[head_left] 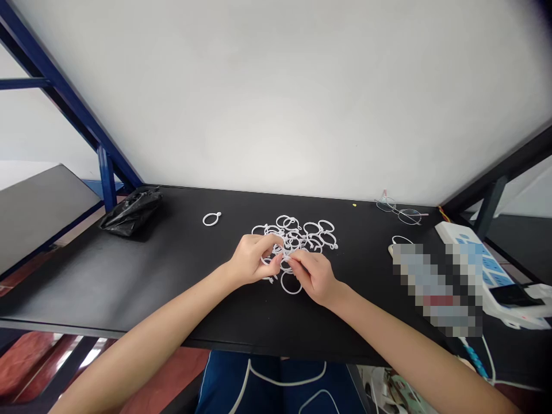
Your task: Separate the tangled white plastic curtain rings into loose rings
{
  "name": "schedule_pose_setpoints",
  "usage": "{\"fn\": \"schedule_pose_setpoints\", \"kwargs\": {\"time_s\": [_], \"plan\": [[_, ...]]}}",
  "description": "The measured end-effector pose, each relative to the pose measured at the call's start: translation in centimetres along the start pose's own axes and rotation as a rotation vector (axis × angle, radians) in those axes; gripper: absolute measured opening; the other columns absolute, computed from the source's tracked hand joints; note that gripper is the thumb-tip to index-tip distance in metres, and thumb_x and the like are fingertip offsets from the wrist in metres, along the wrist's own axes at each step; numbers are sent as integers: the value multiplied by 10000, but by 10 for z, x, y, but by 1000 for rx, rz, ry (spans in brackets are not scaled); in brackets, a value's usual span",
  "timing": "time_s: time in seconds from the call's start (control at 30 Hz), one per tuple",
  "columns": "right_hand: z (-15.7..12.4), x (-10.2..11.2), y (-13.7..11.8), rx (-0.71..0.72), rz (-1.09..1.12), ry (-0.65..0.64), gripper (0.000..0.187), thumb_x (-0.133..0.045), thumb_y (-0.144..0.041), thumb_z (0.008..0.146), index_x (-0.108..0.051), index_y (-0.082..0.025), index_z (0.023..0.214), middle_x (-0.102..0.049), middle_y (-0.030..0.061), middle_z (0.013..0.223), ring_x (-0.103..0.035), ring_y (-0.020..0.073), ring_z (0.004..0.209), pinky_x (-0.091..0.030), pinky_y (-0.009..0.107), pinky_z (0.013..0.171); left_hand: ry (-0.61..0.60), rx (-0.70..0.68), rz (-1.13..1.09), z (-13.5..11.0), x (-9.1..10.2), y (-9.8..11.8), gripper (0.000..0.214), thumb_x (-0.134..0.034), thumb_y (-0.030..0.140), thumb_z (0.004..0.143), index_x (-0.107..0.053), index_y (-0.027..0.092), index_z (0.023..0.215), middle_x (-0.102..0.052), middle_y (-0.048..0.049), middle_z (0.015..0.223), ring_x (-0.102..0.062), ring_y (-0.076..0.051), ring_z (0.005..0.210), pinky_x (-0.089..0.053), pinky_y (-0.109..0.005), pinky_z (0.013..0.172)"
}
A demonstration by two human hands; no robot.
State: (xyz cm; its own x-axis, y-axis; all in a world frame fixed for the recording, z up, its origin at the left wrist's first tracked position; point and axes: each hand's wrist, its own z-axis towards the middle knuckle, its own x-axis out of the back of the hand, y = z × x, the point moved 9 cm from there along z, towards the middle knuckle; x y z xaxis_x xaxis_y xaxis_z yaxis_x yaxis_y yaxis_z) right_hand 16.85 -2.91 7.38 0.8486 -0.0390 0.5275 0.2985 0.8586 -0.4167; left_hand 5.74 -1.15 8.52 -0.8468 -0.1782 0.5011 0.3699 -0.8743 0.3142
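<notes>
I am pinching white rings between my left hand and right hand, just before the ring pile lying on the black tabletop.

Pixelated patch over items beside the power strip

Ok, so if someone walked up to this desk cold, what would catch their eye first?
Probably the heap of white plastic rings in the middle of the black table, bright against the dark top. The left hand and right hand meet at its near edge, fingers pinching rings. One lone ring lies apart to the left, near a crumpled black bag.
</notes>
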Motion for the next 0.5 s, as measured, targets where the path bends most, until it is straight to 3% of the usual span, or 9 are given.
{"fn": "schedule_pose_setpoints", "kwargs": {"time_s": [0.23,0.5], "plan": [[-1,1,-1,-9,0,13,141,-410,-167,975,-505,-204,878,-472,-50,585,-436,82,462,-374,212,462,-68,137,-96,1,-3,-3,144,-467,278,885,-553,163,877,-381,89,508,-344,-50,423,-327,-157,448],[1,2,-5,-1,77,-10,179,-408,-149,965,-475,-214,812,-472,-47,574,-440,84,456,-368,213,445,-76,132,-125,6,-1,4,137,-485,281,873,-544,170,819,-385,88,495,-330,-48,417,-331,-151,443]]}}
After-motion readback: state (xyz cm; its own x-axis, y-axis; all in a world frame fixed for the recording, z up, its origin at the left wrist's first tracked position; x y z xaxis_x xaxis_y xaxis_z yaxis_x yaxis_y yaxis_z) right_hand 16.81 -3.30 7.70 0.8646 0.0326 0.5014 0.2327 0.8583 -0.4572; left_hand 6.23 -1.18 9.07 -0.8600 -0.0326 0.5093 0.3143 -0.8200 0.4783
